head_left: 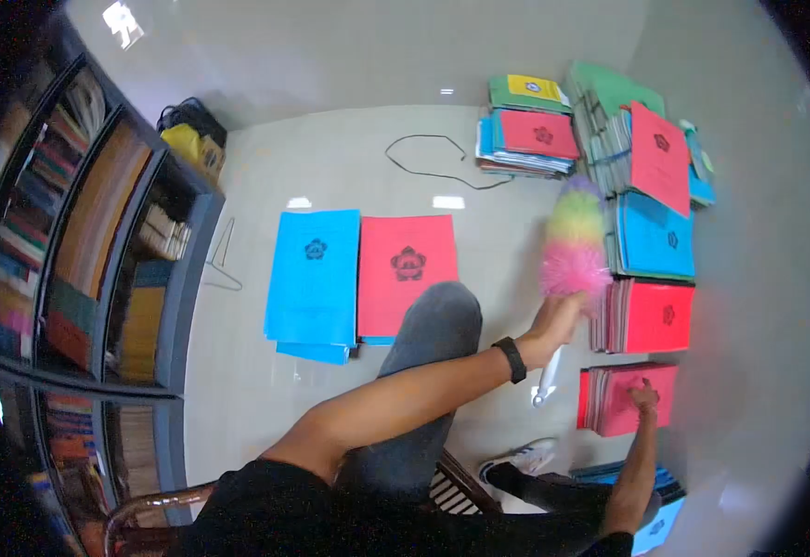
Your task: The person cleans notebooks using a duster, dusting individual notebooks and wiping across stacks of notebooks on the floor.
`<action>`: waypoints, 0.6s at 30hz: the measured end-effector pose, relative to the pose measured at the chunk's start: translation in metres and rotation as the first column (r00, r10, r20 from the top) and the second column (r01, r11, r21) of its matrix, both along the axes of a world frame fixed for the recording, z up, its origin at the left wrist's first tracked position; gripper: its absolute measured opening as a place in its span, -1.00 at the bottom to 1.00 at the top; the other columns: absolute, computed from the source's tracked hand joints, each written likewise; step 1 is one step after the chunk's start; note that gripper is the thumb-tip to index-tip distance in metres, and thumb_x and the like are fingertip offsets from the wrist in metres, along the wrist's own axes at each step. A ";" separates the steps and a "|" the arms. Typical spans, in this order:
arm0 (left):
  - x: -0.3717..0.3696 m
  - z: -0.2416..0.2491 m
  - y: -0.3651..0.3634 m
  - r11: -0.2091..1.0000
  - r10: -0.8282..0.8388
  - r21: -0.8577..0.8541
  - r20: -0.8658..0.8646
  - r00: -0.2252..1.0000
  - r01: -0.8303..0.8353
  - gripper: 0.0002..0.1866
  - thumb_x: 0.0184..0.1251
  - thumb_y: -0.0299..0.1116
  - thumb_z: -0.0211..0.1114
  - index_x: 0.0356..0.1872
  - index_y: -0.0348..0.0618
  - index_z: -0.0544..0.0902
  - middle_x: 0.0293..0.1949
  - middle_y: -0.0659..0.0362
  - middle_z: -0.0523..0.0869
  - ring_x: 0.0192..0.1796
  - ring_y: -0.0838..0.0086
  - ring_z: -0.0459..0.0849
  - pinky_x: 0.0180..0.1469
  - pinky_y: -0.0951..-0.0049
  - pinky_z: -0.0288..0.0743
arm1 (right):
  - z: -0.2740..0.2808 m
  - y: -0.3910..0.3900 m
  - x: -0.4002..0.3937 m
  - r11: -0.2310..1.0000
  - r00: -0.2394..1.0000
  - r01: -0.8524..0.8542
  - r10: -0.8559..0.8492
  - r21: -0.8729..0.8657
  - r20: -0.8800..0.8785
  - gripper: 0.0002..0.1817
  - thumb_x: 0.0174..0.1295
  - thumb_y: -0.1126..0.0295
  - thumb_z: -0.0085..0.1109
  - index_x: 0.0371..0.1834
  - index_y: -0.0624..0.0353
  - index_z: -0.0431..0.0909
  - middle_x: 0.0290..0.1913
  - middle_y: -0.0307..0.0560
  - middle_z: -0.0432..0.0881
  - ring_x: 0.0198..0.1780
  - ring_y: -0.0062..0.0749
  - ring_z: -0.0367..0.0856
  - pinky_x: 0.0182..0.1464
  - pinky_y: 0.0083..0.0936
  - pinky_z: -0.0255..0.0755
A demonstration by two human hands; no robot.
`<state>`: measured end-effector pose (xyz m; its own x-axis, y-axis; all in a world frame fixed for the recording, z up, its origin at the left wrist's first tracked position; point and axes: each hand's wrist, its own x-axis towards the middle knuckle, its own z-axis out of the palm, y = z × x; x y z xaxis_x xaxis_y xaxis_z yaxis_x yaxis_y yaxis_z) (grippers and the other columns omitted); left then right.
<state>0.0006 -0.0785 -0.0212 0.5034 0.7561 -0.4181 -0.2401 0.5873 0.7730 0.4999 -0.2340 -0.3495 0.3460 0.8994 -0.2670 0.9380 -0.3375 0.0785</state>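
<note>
My left hand, with a dark watch on the wrist, is closed around the pale handle of a rainbow-coloured feather duster. Its fluffy head points away from me, close to the folder stacks along the wall. Below, my right hand rests on a stack of pink-red folders, its fingers partly spread. Just beyond is another stack of red folders, with blue folders behind it.
A blue folder pile and a pink folder pile lie on the floor. More stacks stand at the back. A thin cord and a wire hanger lie nearby. A bookshelf lines the left.
</note>
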 end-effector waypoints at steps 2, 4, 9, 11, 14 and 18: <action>0.002 -0.002 0.001 0.997 -0.013 0.079 -0.050 0.999 0.017 -0.60 0.37 0.00 0.05 -0.25 -0.15 0.62 -0.35 0.29 0.57 -0.62 0.64 0.26 -0.57 0.55 0.16 | -0.031 0.032 -0.004 0.909 0.772 0.142 0.146 0.392 -0.618 -0.36 0.35 0.08 0.15 0.41 0.17 0.33 0.07 -0.04 0.66 0.00 -0.28 0.68 -0.01 -0.12 0.58; 0.001 0.006 0.009 0.925 -0.005 0.363 -0.286 0.958 0.114 -0.52 0.41 0.07 0.02 -0.18 -0.24 0.55 -0.34 0.21 0.50 -0.45 0.50 0.43 -0.38 0.45 0.34 | 0.178 0.062 -0.187 0.905 0.396 0.419 -0.258 -0.077 -0.881 -0.31 0.38 -0.08 0.03 0.40 0.19 0.31 0.03 0.07 0.66 -0.05 -0.19 0.71 -0.05 -0.07 0.63; 0.019 -0.009 -0.016 0.899 -0.040 0.427 -0.148 0.988 0.100 -0.34 0.46 0.28 -0.07 0.06 -0.22 0.38 -0.10 0.11 0.43 0.00 0.36 0.41 0.11 0.32 0.30 | 0.324 0.055 -0.353 0.951 -0.328 0.221 -0.137 -0.217 -0.935 -0.37 0.45 -0.04 -0.05 0.41 0.18 0.25 -0.24 0.03 0.65 -0.39 -0.26 0.70 -0.36 -0.33 0.64; 0.022 -0.002 -0.022 0.905 -0.116 0.402 -0.089 0.989 0.142 -0.30 0.46 0.34 -0.11 0.12 -0.20 0.31 -0.01 0.09 0.39 0.11 0.34 0.34 0.22 0.29 0.22 | 0.296 0.048 -0.357 0.965 0.126 0.241 0.072 0.101 -0.989 -0.43 0.47 0.16 0.05 0.45 0.15 0.21 -0.48 -0.19 0.51 -0.59 -0.51 0.52 -0.61 -0.57 0.43; 0.016 0.025 -0.027 0.899 -0.266 0.346 -0.051 0.963 0.267 -0.21 0.41 0.41 -0.08 0.21 -0.19 0.27 0.12 0.05 0.37 0.18 0.31 0.37 0.25 0.22 0.31 | 0.341 0.021 -0.384 0.891 0.143 0.444 0.034 0.095 -0.989 -0.40 0.40 0.33 0.14 0.46 0.20 0.19 -0.68 -0.33 0.33 -0.75 -0.64 0.26 -0.71 -0.58 0.17; -0.031 0.047 0.016 0.416 0.173 0.865 -0.379 0.909 0.281 -0.37 0.32 0.11 0.31 0.17 -0.21 0.48 0.11 -0.03 0.56 0.18 0.22 0.52 0.23 0.23 0.41 | 0.341 -0.015 -0.351 0.842 0.059 0.536 0.030 0.057 -0.998 -0.52 0.42 0.38 0.06 0.37 0.23 0.29 -0.67 -0.36 0.31 -0.73 -0.69 0.22 -0.71 -0.62 0.10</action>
<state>-0.0305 -0.0628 0.0255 0.5420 0.7750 0.3251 0.1845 -0.4871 0.8537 0.1487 -0.2486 -0.0080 0.2777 0.9116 -0.3030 -0.0600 -0.2983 -0.9526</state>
